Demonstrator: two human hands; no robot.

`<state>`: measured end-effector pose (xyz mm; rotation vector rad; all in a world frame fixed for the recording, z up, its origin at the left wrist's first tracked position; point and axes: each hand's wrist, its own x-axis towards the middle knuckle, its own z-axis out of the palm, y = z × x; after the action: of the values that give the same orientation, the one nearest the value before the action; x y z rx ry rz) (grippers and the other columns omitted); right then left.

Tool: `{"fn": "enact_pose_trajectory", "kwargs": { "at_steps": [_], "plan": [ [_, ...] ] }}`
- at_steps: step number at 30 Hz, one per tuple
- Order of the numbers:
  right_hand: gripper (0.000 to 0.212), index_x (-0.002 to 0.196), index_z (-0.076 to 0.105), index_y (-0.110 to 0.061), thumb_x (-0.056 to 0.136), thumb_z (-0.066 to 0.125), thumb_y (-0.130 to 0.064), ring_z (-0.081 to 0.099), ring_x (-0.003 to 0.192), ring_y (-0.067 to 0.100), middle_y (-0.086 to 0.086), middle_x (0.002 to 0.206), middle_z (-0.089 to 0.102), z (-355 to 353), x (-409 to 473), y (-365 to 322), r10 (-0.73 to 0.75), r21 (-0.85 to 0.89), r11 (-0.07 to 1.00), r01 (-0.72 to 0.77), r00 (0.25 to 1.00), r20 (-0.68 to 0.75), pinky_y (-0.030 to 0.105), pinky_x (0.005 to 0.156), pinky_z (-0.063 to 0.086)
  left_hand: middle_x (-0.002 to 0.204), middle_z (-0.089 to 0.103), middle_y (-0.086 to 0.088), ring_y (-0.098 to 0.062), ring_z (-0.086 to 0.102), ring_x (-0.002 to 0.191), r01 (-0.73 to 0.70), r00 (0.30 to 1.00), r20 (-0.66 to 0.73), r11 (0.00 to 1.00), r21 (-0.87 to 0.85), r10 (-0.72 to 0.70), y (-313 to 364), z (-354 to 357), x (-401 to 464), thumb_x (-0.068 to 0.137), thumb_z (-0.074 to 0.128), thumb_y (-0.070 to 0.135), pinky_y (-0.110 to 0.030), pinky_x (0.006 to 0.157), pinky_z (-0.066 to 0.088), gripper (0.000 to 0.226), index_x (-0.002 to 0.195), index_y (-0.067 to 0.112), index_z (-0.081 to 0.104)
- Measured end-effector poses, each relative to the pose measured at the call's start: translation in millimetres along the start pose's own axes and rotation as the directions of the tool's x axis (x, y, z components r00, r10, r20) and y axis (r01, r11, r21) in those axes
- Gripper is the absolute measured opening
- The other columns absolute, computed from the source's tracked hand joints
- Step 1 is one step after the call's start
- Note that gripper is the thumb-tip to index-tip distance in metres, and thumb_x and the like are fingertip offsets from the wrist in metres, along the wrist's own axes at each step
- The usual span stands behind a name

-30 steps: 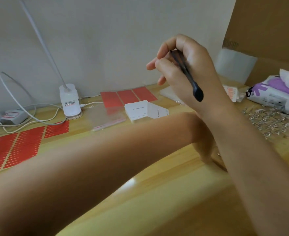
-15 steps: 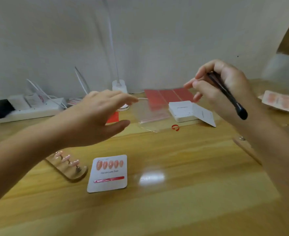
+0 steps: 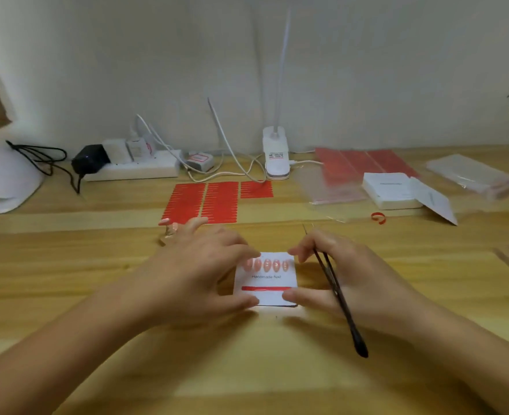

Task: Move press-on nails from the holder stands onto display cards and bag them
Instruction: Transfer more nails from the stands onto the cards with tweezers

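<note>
Card (image 3: 266, 280), white and printed "Handmade Nail", lies flat on the table (image 3: 127, 280) between the two hands. Five pink nails (image 3: 266, 265) sit in a row across its upper part, and a red strip (image 3: 265, 288) runs across it below the print.

The left hand (image 3: 193, 274) covers the card's left edge: its fingers reach the card's top left corner beside the first nail, and its thumb lies at the bottom left corner. The fingers are loosely bent and spread, touching the card rather than clamped on it.

The right hand (image 3: 346, 274) meets the card's right edge, fingertips at the top right corner and thumb on the lower right corner, just under the strip. Tweezers (image 3: 337, 292), black, lie gripped across this hand, their tips pointing up past the knuckles and their butt end hanging toward the viewer, right of the card.

Beyond the card's left side, behind the left fingers, a holder (image 3: 169, 232) with pink nails peeks out. Red sheets (image 3: 205, 202) lie farther back from the card, and a stack of blank cards (image 3: 391, 190) sits back and right of it, with clear bags (image 3: 331, 187) beside.
</note>
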<state>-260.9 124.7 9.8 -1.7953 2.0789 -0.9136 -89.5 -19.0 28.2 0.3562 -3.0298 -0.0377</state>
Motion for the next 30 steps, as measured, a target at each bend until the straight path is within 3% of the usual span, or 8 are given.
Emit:
{"fn": "enact_pose_trajectory", "kwargs": {
  "at_steps": [4, 7, 14, 16, 18, 22, 25, 30],
  "plan": [
    [0.040, 0.088, 0.042, -0.042, 0.062, 0.066, -0.062, 0.055, 0.094, 0.006, -0.012, 0.102, 0.064, 6.9, 3.3, 6.2, -0.053, -0.116, 0.992, 0.052, 0.999, 0.002, 0.024, 0.087, 0.034, 0.125, 0.045, 0.021, 0.001, 0.034, 0.120, 0.015, 1.000, -0.008, 1.000, 0.006, -0.015, -4.0, 13.5, 6.7, 0.080, 0.039, 0.069, -0.026, 0.105, 0.000, 0.060, 0.131, 0.039, 0.042],
    [0.041, 0.097, 0.052, -0.031, 0.068, 0.069, -0.055, 0.056, 0.092, 0.011, -0.009, 0.097, 0.064, 7.6, 5.2, 13.5, -0.072, -0.178, 0.982, 0.067, 0.997, -0.020, 0.025, 0.088, 0.033, 0.128, 0.045, 0.018, -0.002, 0.033, 0.124, 0.037, 0.999, -0.038, 0.999, 0.013, -0.036, -0.3, 19.6, 14.8, 0.079, 0.036, 0.069, -0.028, 0.107, -0.001, 0.063, 0.134, 0.037, 0.040],
    [0.032, 0.087, 0.045, -0.038, 0.072, 0.073, -0.041, 0.059, 0.098, 0.014, -0.002, 0.104, 0.066, -3.6, 5.4, 26.5, 0.020, -0.057, 0.998, -0.022, 0.999, -0.039, 0.029, 0.085, 0.043, 0.127, 0.043, 0.011, -0.009, 0.037, 0.118, 0.096, 0.983, -0.155, 0.995, -0.035, -0.100, 11.0, 23.4, 26.7, 0.081, 0.034, 0.067, -0.031, 0.106, 0.006, 0.066, 0.134, 0.029, 0.042],
    [0.032, 0.084, 0.044, -0.040, 0.072, 0.073, -0.038, 0.058, 0.105, 0.014, -0.003, 0.110, 0.065, -7.2, 5.9, 29.1, 0.062, 0.001, 0.998, -0.062, 0.998, -0.028, 0.035, 0.089, 0.046, 0.115, 0.053, 0.007, -0.015, 0.049, 0.105, 0.106, 0.972, -0.207, 0.994, -0.031, -0.110, 13.8, 22.9, 23.2, 0.082, 0.028, 0.064, -0.028, 0.090, 0.020, 0.062, 0.121, 0.024, 0.055],
    [0.032, 0.082, 0.044, -0.041, 0.072, 0.074, -0.035, 0.058, 0.108, 0.010, -0.006, 0.111, 0.065, -8.7, 6.1, 31.8, 0.086, 0.047, 0.995, -0.085, 0.996, -0.022, 0.034, 0.090, 0.047, 0.099, 0.059, 0.005, -0.019, 0.054, 0.090, 0.132, 0.960, -0.248, 0.991, -0.006, -0.129, 19.1, 20.8, 19.9, 0.083, 0.023, 0.055, -0.027, 0.072, 0.018, 0.057, 0.102, 0.021, 0.064],
    [0.032, 0.080, 0.044, -0.040, 0.069, 0.074, -0.040, 0.059, 0.106, 0.007, -0.008, 0.109, 0.065, -7.1, 4.6, 32.1, 0.101, 0.052, 0.994, -0.098, 0.993, -0.057, 0.033, 0.089, 0.047, 0.111, 0.050, 0.009, -0.015, 0.041, 0.107, 0.235, 0.956, -0.210, 0.962, 0.139, -0.203, 32.7, 27.4, 18.5, 0.090, 0.020, 0.057, -0.031, 0.088, 0.013, 0.053, 0.107, 0.026, 0.060],
    [0.032, 0.076, 0.043, -0.032, 0.065, 0.069, -0.048, 0.061, 0.095, 0.015, -0.010, 0.096, 0.066, -5.6, 3.4, 30.3, 0.123, 0.029, 0.992, -0.119, 0.974, -0.191, 0.039, 0.084, 0.047, 0.118, 0.046, 0.008, -0.015, 0.037, 0.113, 0.266, 0.951, -0.200, 0.953, 0.144, -0.235, 40.8, 31.0, 21.9, 0.091, 0.025, 0.056, -0.032, 0.089, 0.008, 0.051, 0.112, 0.023, 0.059],
    [0.033, 0.072, 0.043, -0.033, 0.073, 0.075, -0.026, 0.062, 0.089, 0.018, -0.002, 0.088, 0.065, 0.0, 2.1, 30.4, 0.144, 0.088, 0.988, -0.128, 0.968, -0.204, 0.043, 0.078, 0.049, 0.127, 0.038, 0.011, -0.011, 0.028, 0.118, 0.303, 0.942, -0.178, 0.949, 0.091, -0.284, 38.8, 33.3, 23.4, 0.091, 0.030, 0.055, -0.032, 0.087, 0.008, 0.047, 0.115, 0.026, 0.058]
  ]
}}
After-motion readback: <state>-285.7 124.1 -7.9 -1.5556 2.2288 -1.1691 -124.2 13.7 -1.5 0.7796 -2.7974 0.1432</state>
